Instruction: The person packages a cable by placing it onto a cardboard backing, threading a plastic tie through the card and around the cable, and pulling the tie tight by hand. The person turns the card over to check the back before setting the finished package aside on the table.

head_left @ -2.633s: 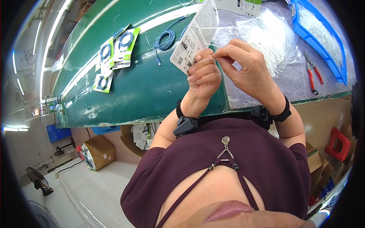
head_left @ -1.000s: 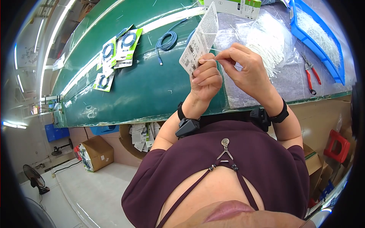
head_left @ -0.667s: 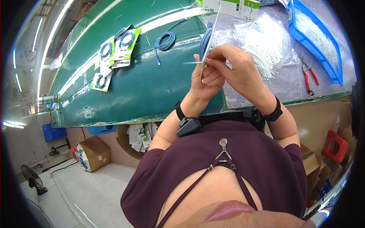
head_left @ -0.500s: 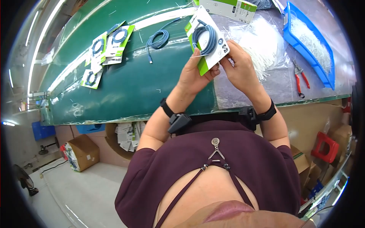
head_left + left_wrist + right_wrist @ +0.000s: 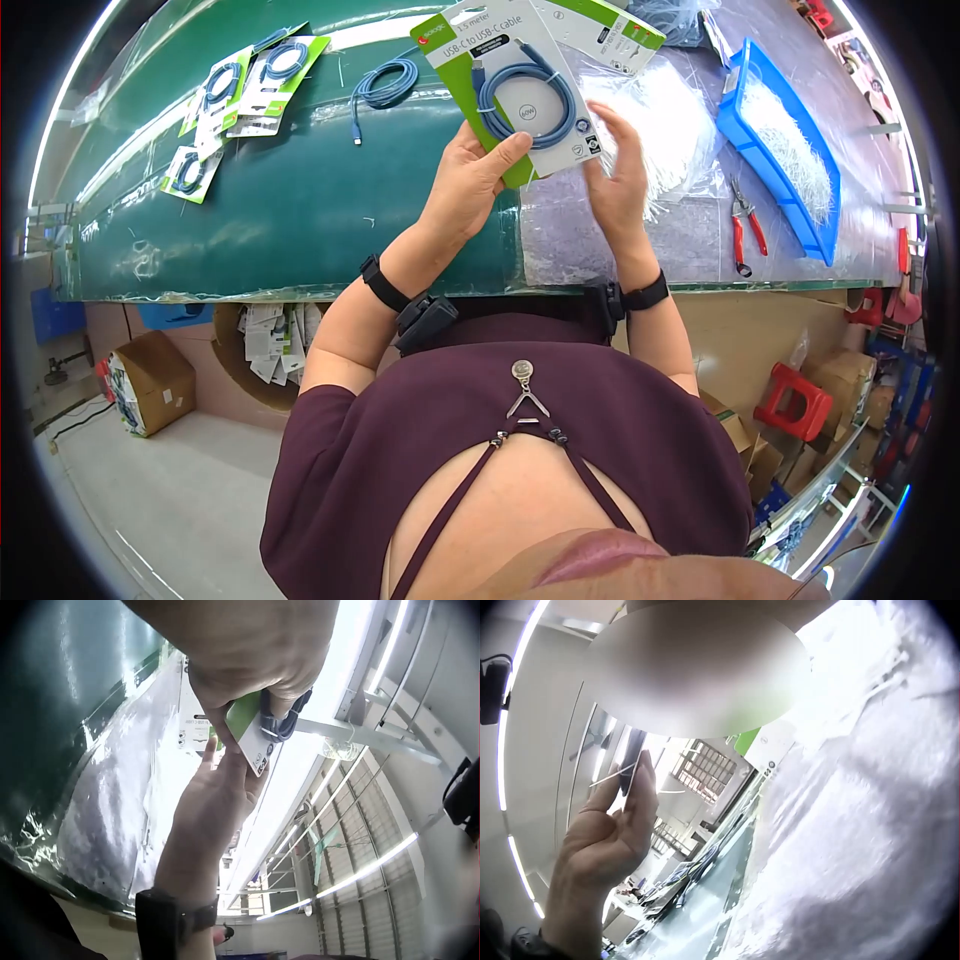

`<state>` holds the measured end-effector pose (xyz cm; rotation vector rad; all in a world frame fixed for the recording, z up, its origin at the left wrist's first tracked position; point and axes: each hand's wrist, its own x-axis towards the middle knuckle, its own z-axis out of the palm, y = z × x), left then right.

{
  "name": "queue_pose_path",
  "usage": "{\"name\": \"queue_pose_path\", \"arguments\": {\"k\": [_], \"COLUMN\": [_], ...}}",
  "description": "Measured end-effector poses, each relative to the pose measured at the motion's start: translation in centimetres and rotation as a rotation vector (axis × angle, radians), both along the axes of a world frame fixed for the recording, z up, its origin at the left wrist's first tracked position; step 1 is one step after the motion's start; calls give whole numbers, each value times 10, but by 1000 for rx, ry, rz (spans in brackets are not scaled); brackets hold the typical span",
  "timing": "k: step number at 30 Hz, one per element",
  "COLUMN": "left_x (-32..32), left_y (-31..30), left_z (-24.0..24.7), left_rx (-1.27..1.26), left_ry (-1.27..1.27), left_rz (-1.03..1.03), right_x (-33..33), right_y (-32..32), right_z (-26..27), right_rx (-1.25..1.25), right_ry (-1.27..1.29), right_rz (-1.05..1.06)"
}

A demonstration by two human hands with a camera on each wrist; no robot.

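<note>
In the head view, the left hand [image 5: 465, 185] grips a white and green packaging card [image 5: 528, 112] by its lower left, thumb across the front. A coiled blue cable [image 5: 572, 105] is on the card, with white ties around it. The right hand [image 5: 618, 180] is at the card's lower right edge, its fingers fairly straight and apart from the thumb. The left wrist view shows the right hand [image 5: 206, 806] close against the card [image 5: 251, 746]. In the right wrist view, the left hand [image 5: 607, 840] holds the card nearly edge-on; the near hand is blurred.
Carded cables [image 5: 275, 80] and a loose coiled cable [image 5: 388, 88] lie left on the green table [image 5: 300, 220]. White ties in clear plastic [image 5: 655, 130], red-handled cutters [image 5: 745, 235] and a blue tray [image 5: 800, 215] are right. Another card [image 5: 610, 35] lies behind.
The card has turned from its printed back, through edge-on, to its cable side. The right hand's fingers, earlier pinching a thin white strand, have spread at the card's edge. The head view has shifted.
</note>
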<state>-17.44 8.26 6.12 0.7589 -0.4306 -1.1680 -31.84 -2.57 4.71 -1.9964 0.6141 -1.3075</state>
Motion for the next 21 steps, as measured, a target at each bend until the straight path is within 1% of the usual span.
{"name": "queue_pose_path", "arguments": {"k": [1, 2, 5, 9, 11, 13, 15, 18, 19, 21], "left_x": [0, 0, 0, -3, -3, -4, -5, -8, -4, 12], "left_y": [2, 2, 3, 1, 4, 5, 6, 8, 8, 8], "left_z": [3, 4, 4, 5, 5, 2, 3, 5, 5, 0], "left_rx": [1, 1, -51, -89, -91, -98, -107, -42, -45, -291], "left_ry": [-27, -53, -25, -31, -42, 11, 36, 9, 8, -747], "left_rz": [28, 56, 74, 95, 107, 43, 12, 53, 57, 262], "right_x": [-2, -5, -21, -19, -9, -5, -4, -3, -4, -4], "right_y": [-1, -2, -1, 15, 17, 17, 16, 13, 7, -1], "right_z": [8, 13, 27, 55, 53, 51, 50, 45, 41, 31], "right_rx": [-161, -163, -770, -714, -757, -840, -828, -801, -687, -452], "right_ry": [59, 60, 312, 371, 367, 368, 348, 309, 261, 164], "right_rz": [-133, -127, 36, 61, 96, 151, 154, 175, 309, 570]}}
